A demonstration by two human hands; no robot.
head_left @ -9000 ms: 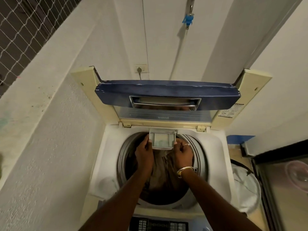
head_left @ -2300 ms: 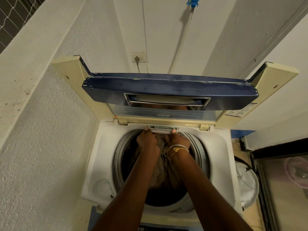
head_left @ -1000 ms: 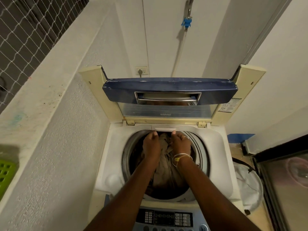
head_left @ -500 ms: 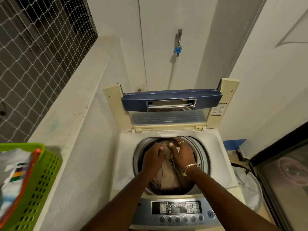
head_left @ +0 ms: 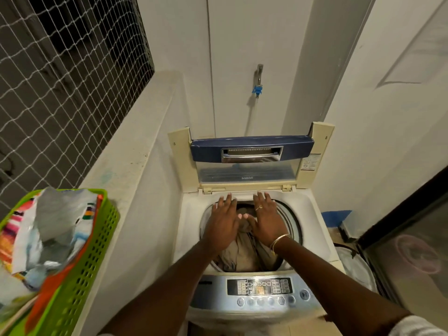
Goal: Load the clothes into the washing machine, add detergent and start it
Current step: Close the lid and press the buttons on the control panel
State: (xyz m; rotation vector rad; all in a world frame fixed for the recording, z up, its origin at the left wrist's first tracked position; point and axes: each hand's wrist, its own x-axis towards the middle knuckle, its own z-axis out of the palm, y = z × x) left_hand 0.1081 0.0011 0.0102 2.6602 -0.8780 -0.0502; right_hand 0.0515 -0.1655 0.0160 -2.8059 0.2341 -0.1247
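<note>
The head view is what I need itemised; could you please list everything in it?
washing machine: one, white top-loader, centre
lid: one, blue and cream, raised at back
clothes: several, beige-brown, in the drum
control panel: one, silver-blue, machine's front
basket: one, green, left ledge
tap: one, metal with blue fitting, back wall
netting: one, white, upper left
hamper: one, white, floor right of machine
left hand: one, fingers straight, over drum's rear
right hand: one, ringed, fingers straight, beside it

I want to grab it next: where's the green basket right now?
In the head view, the green basket is at lower left, by the near end of the ledge, left of the washing machine.
</note>
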